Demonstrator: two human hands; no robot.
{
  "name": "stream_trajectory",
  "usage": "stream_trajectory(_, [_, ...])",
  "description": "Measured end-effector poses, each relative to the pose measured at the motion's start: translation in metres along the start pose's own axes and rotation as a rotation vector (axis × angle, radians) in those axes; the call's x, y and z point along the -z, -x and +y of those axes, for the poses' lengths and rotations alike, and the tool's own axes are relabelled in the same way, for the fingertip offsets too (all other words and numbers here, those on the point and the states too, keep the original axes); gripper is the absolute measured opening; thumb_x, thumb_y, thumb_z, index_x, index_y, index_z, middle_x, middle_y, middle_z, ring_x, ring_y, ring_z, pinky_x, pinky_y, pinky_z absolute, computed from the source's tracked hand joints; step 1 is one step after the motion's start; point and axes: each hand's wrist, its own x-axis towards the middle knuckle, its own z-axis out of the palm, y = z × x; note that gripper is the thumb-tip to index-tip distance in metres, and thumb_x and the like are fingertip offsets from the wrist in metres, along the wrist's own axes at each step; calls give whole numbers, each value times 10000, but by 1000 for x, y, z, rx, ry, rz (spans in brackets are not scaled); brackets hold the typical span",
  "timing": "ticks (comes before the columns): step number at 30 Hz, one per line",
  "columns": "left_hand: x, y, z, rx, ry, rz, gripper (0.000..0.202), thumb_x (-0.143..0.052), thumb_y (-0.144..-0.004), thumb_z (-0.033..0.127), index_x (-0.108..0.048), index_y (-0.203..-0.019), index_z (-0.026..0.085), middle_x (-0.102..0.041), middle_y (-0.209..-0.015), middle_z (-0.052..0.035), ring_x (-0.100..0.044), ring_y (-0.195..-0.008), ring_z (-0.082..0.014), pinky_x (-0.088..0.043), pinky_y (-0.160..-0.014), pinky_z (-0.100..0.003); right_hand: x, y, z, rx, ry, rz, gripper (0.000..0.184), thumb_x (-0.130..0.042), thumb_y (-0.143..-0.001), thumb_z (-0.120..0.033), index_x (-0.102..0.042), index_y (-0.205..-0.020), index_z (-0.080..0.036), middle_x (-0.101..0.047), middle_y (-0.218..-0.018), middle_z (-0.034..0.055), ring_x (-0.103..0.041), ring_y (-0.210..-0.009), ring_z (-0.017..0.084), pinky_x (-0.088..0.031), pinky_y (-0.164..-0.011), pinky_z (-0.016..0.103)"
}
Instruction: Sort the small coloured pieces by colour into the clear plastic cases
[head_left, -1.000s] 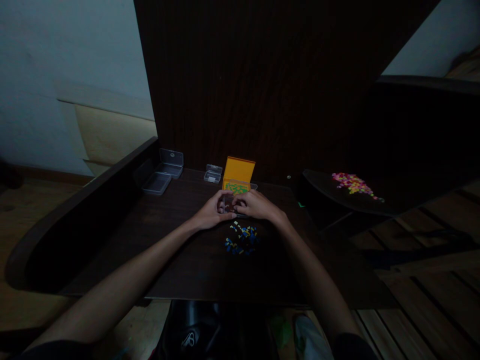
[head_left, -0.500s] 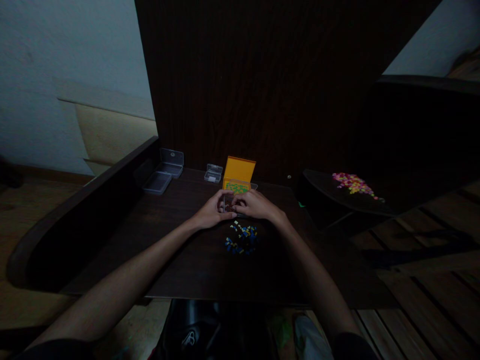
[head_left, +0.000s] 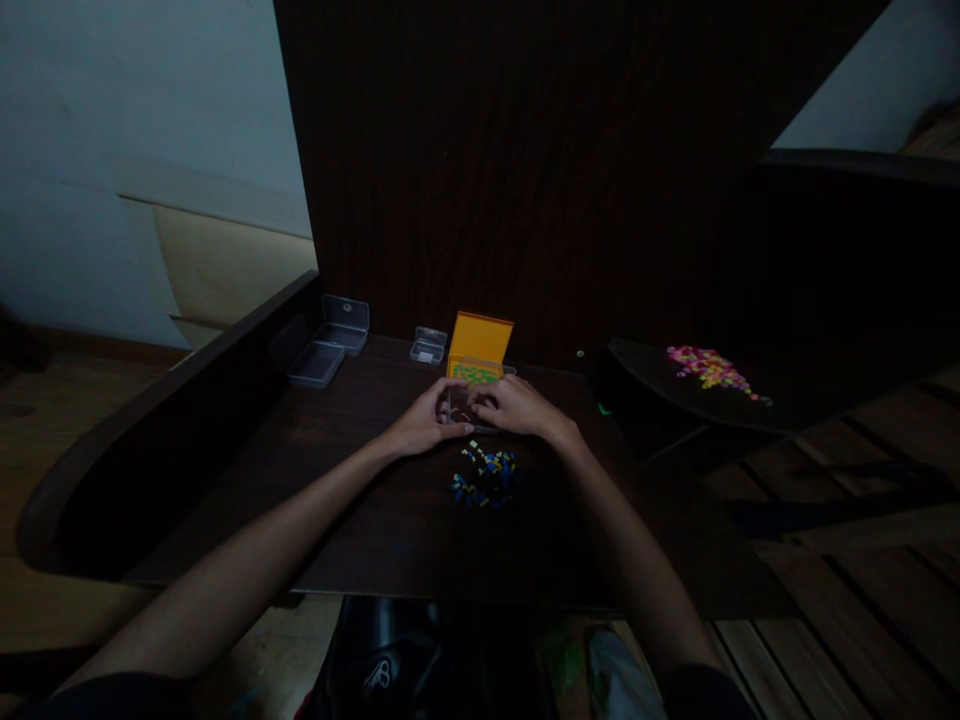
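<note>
My left hand (head_left: 426,418) grips the left side of a small clear plastic box (head_left: 459,408), thumb along its near edge. A few small reddish pieces lie inside the box. Over its right part is my right hand (head_left: 511,405), fingers bent and pinched together inside; what they hold, if anything, is too small to make out. On my side of the box lies a loose pile of small blue, yellow and pale pieces (head_left: 487,480). Just behind the box stands an orange case (head_left: 481,338) with its lid raised and green pieces in it.
Clear plastic boxes (head_left: 319,364) with lids up stand at the back left of the dark table (head_left: 360,540). A smaller clear box (head_left: 428,345) is beside the orange case. Pink and yellow pieces (head_left: 712,370) lie heaped on a dark surface at right. A raised board (head_left: 172,400) edges the left.
My right hand has shifted slightly to the right within the clear box, showing more of its inside. My left hand keeps its hold.
</note>
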Motion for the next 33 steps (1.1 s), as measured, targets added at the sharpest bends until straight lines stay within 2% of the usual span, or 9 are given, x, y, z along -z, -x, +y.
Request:
stream_trajectory(7, [1,-1,0,-1,7,0,684,-790,-625,187,-424,-1202,174,-582,-1150,-99,-622,-918,-164,-511,-835,-361,3,4,5,-2,-2,-30,171,-552,-802,-179,-714,-856,-175,-638,-700,12,-479,-592,103,-274,-564,229])
stream_trajectory(14, [2,-1,-1,-1,34,-19,691,-786,-627,185,-411,-1207,178,-602,-1123,-94,-627,-918,-166,-504,-860,-386,-1,4,3,6,-4,-32,178,-549,-805,-168,-722,-850,-172,-638,-707,16,-494,-618,111,-279,-571,225])
stream_trajectory(21, [2,-1,-3,-10,45,-7,684,-782,-631,169,-417,-1210,182,-606,-1119,-97,-630,-935,-174,-497,-880,-406,0,8,6,20,-78,44,193,-551,-808,-180,-717,-905,-159,-583,-648,-7,-473,-576,94,-291,-572,211])
stream_trajectory(25, [5,-2,-3,-17,43,11,677,-787,-624,174,-428,-1198,176,-608,-1128,-96,-631,-956,-182,-504,-872,-386,0,17,-3,81,-201,86,169,-569,-807,-192,-712,-883,-144,-507,-586,-36,-439,-534,76,-301,-558,196])
stream_trajectory(29, [9,-3,-3,-36,7,27,680,-779,-635,175,-423,-1214,164,-635,-1056,-87,-640,-908,-176,-509,-838,-364,-7,26,-19,150,-279,-6,153,-601,-805,-217,-716,-868,-138,-480,-546,-50,-414,-496,62,-301,-533,187])
stream_trajectory(33, [12,-5,-5,-39,-30,58,695,-781,-640,180,-416,-1232,159,-646,-995,-71,-638,-858,-160,-510,-820,-352,-22,30,-28,172,-188,-138,139,-617,-797,-224,-718,-874,-169,-532,-568,-46,-440,-513,63,-291,-543,189])
